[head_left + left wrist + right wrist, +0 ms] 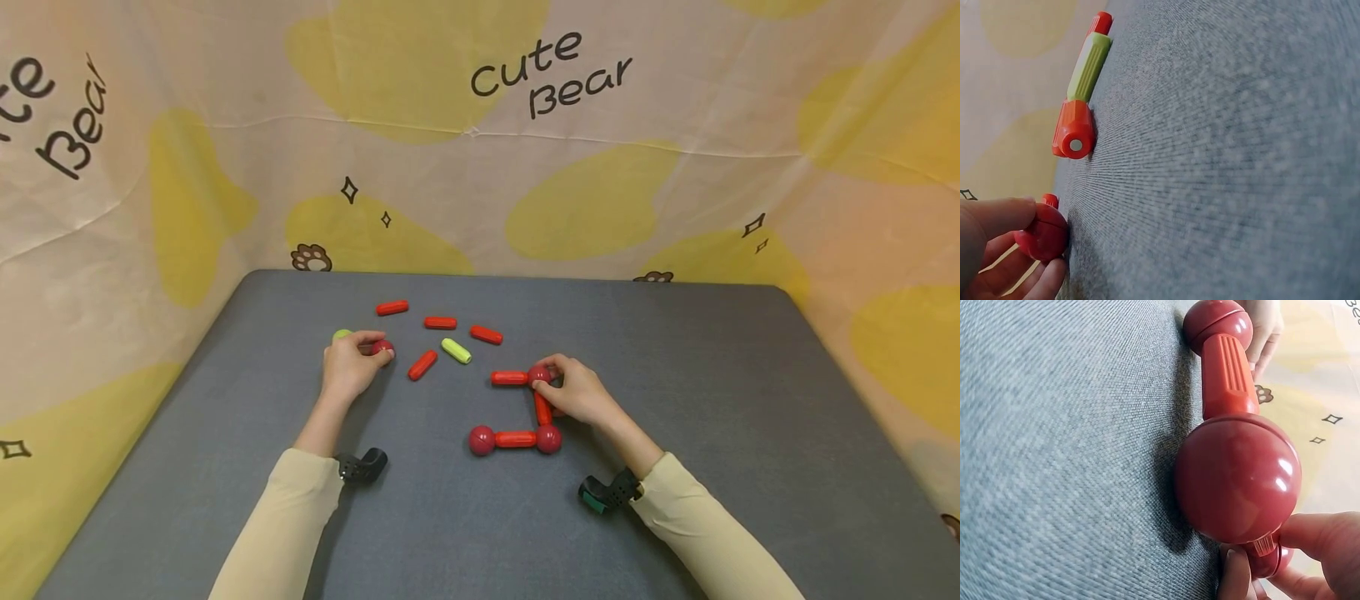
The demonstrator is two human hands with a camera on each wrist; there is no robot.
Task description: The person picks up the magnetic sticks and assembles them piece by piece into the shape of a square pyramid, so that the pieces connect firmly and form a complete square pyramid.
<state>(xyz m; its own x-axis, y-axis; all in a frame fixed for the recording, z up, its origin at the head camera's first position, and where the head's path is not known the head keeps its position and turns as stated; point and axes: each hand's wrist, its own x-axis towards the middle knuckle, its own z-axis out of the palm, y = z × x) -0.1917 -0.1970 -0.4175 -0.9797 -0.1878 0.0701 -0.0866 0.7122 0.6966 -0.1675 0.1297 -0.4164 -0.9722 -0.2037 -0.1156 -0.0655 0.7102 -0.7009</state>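
Observation:
My left hand (349, 365) pinches a loose red ball (382, 347) between thumb and fingers, low over the table at the left. A yellow-green ball (342, 334) shows partly behind that hand. At the right, my right hand (582, 392) holds the upper red ball (539, 375) of a joined, open-sided shape. A red rod (510, 378) points left from this ball, and a second red rod (542, 410) runs down to a corner ball (549, 438). From that corner, a third red rod (516, 439) leads to an end ball (482, 440).
Between the hands and farther back lie loose red rods (440, 322) and one yellow-green rod (456, 351). The grey table (712, 375) ends at a patterned cloth (585, 200) behind and at the sides. Each wrist wears a black camera mount (363, 466).

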